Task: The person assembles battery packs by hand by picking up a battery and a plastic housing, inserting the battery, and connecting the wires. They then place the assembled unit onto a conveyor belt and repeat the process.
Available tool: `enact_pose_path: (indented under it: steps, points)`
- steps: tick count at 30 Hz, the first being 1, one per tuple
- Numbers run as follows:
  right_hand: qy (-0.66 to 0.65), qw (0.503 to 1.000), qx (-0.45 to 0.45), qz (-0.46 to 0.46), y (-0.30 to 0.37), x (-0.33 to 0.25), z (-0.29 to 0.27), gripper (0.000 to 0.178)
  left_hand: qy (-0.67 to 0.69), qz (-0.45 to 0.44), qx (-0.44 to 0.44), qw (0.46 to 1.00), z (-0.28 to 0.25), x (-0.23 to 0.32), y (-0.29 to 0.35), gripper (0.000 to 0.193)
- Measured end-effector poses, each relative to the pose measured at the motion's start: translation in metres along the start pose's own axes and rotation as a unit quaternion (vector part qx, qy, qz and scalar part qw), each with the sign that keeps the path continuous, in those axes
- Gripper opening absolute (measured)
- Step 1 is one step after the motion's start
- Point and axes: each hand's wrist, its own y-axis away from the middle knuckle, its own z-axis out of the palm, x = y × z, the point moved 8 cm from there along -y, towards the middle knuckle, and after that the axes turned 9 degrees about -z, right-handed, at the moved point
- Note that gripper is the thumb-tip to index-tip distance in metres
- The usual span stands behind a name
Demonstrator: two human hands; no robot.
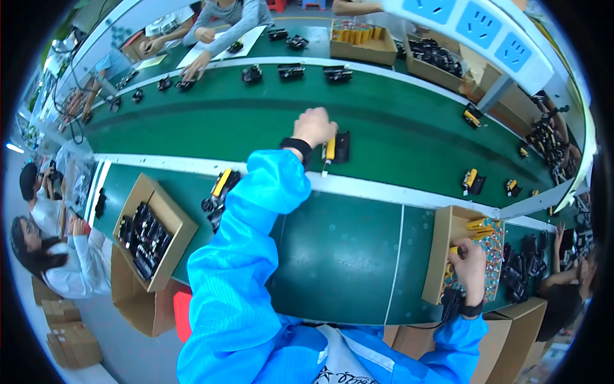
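My left hand (314, 127) reaches over the green conveyor belt with curled fingers. It grips the left side of a black plastic housing (343, 148) fitted with a yellow cylindrical battery (330, 150). On the right, my right hand (470, 269) is inside a cardboard box (437, 256) full of yellow batteries, its fingers closed around one battery (455, 251). Another black housing with a yellow battery (222, 184) lies beside my left sleeve on the bench. A black object with a cable (451, 303) sits by my right wrist, partly hidden.
A cardboard box of black housings (146, 240) stands tilted at left. Loose black parts (521, 265) lie beyond the battery box. Several assemblies (473, 181) rest along the belt. Across it, other people's hands (201, 64) handle parts. A power strip (480, 29) hangs overhead at upper right.
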Motion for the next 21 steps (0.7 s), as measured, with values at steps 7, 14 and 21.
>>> enact_pose_path:
  steps: [7, 14, 21]
  points:
    - [-0.363, 0.830, 0.392, 0.161, 0.090, 0.047, -0.065, 0.035, -0.121, -0.015, 0.193, 0.974, -0.004, -0.026, -0.131, 0.033]
    - [-0.503, 0.682, 0.519, 0.113, 0.151, 0.020, -0.077, 0.042, -0.225, 0.043, 0.350, 0.908, -0.006, -0.062, -0.202, 0.028]
    - [-0.722, 0.616, 0.294, 0.111, 0.106, -0.046, -0.026, 0.039, -0.289, 0.074, 0.241, 0.924, -0.030, -0.032, -0.161, 0.030]
